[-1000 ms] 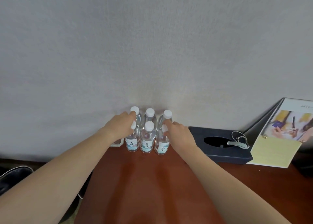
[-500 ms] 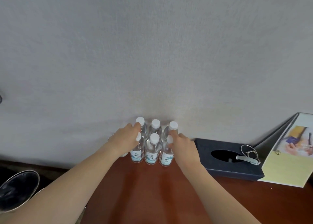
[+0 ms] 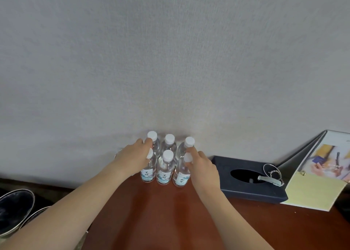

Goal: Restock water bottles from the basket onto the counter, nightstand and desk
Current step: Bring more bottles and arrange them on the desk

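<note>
Head view, centre frame: water bottles (image 3: 164,171) stand clustered on the desk (image 3: 151,212). Your left hand (image 3: 132,158) and right hand (image 3: 203,166) flank them, gripping or merely pressing, I cannot tell. Probably squaring up; release gently next.

My left hand (image 3: 133,156) and my right hand (image 3: 203,166), both bare, forearms (image 3: 75,212) uncovered from each wrist back to the lower edge of view.
</note>
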